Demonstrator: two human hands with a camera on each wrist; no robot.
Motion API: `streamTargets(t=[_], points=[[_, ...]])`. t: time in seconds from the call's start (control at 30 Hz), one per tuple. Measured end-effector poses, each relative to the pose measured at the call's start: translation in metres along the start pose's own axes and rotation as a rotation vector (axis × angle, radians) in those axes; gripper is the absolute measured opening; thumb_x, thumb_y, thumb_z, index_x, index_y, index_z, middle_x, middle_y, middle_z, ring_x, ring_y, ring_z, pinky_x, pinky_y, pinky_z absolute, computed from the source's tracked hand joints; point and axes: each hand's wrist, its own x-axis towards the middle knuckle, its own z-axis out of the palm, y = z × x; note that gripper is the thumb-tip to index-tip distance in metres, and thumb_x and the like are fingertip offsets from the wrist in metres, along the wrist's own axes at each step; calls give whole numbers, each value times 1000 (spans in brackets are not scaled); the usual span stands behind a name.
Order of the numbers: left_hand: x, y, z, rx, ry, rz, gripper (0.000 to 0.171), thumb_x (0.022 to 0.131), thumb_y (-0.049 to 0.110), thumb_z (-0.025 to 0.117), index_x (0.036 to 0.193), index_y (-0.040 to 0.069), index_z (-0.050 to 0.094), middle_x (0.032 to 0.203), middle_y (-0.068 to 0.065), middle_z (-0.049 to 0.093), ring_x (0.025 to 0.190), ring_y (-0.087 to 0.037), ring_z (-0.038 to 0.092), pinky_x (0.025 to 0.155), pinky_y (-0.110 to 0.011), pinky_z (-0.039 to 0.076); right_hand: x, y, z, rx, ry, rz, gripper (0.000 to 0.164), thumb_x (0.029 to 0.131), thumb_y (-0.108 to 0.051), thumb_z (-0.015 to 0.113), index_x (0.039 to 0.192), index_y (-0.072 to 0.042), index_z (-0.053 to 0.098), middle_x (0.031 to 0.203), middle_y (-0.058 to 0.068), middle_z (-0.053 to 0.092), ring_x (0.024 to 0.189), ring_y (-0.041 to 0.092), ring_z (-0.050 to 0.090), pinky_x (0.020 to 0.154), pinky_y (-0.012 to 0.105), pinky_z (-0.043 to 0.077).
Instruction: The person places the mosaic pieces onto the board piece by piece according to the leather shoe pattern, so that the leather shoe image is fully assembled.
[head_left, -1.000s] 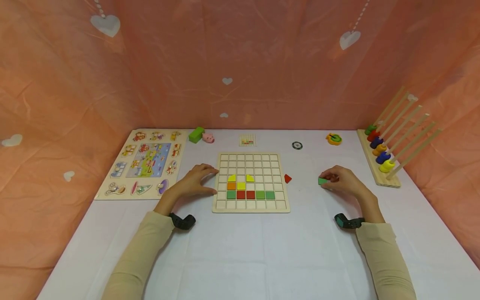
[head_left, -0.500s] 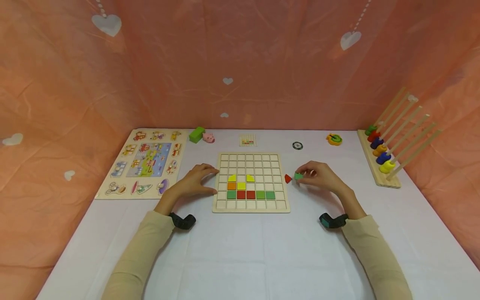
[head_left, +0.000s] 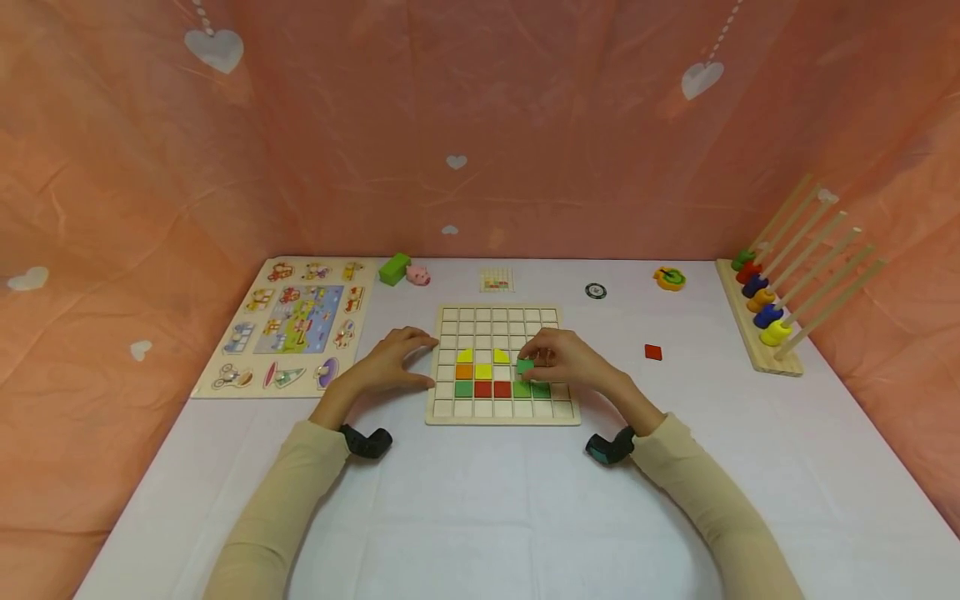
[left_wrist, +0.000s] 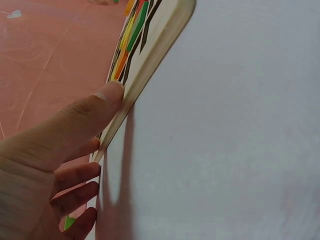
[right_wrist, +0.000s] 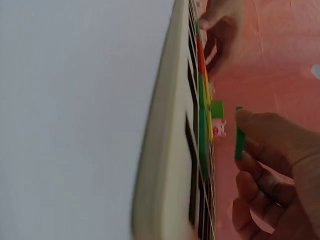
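Note:
A wooden grid board (head_left: 502, 411) lies on the table, with green, red, orange and yellow tiles in some of its cells. My left hand (head_left: 390, 360) rests against the board's left edge, the thumb nearer and the fingers farther back; in the left wrist view the thumb (left_wrist: 107, 95) touches the rim. Over the right half of the board, my right hand (head_left: 566, 360) pinches a green tile (head_left: 525, 366) between thumb and fingers. That tile is held on edge above the board surface in the right wrist view (right_wrist: 239, 137). My right hand hides several cells beneath it.
A red tile (head_left: 653, 352) lies to the right. Behind the board are a small pattern card (head_left: 497, 280), a round black-and-white token (head_left: 596, 291), a green block (head_left: 394, 269) and a pink pig (head_left: 418, 275). A picture puzzle (head_left: 217, 367) lies left; a peg stand (head_left: 776, 362) stands right.
My right hand has carried the green tile leftward from the right of the table to over the board. A red square is now uncovered; the red triangle is hidden. My left hand stays put.

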Motion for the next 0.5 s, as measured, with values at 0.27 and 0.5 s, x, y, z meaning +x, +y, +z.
streamTargets(t=[0.27, 0.5], points=[[1, -3, 1, 4, -5, -15, 68, 76, 33, 77, 133, 7, 50, 136, -18, 42, 126, -35, 34, 107, -52, 25, 15, -5, 18, 32, -15, -88, 23, 78, -18, 76, 95, -6, 67, 93, 3, 64, 82, 14, 57, 73, 25, 51], [1, -3, 2, -20, -7, -39, 69, 76, 33, 77, 134, 9, 50, 138, -16, 41, 128, -34, 33, 107, -51, 25, 19, -6, 27, 2, -1, -90, 13, 79, -19, 75, 86, -12, 69, 88, -3, 63, 79, 11, 54, 71, 25, 48]])
